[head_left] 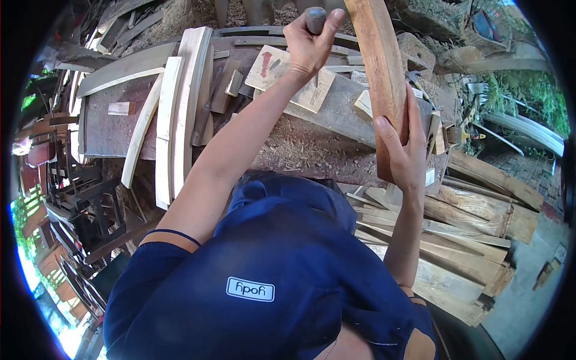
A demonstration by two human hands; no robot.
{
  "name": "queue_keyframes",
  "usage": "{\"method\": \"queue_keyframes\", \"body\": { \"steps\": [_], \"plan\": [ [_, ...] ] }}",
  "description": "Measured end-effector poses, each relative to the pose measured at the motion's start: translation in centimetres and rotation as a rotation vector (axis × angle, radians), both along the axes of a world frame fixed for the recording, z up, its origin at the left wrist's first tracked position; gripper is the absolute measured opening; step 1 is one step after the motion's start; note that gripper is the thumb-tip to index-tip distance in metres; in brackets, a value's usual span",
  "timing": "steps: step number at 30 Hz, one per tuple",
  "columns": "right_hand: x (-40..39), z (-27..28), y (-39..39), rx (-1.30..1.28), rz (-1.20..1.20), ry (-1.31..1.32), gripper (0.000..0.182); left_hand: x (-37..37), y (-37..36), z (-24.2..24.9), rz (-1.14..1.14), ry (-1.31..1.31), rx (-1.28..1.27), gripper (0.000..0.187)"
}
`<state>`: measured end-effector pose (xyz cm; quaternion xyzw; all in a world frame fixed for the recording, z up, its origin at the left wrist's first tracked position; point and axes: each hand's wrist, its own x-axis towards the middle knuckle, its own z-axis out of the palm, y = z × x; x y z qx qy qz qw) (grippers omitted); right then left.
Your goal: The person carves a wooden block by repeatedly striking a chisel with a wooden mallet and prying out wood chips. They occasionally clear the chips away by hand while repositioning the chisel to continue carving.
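Observation:
My left hand [309,45] is closed round the thick handle of what looks like a chisel [315,20], its rounded butt end up. A short dark, thin part shows below the fist, over a pale board [294,78] with a red mark. My right hand [405,150] grips the lower part of a long, slightly curved brown wooden beam [381,60]. The thumb lies on its near face and the fingers run along its right side. The beam stands tilted, and its upper end leaves the view. The tool and the beam are apart.
Wood shavings [294,150] lie on the workbench [240,141]. Long pale strips [189,90] rest across its left part. A hammer head [414,76] shows right of the beam. Stacked planks [462,240] lie at the lower right, with dark wooden frames [90,204] at left.

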<state>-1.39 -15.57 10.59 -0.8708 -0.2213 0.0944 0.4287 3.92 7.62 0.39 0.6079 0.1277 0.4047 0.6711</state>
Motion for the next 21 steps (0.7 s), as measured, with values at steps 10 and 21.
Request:
{"method": "queue_keyframes", "body": {
  "steps": [10, 21],
  "plan": [
    [0.0, -0.5, -0.1, 0.029, -0.004, 0.058, 0.077, 0.3, -1.9, -0.2, 0.001, 0.003, -0.032, 0.047],
    [3.0, 7.0, 3.0, 0.379, -0.018, -0.236, 0.076, 0.3, -4.7, 0.0, 0.094, -0.073, 0.147, 0.033]
  ]
}}
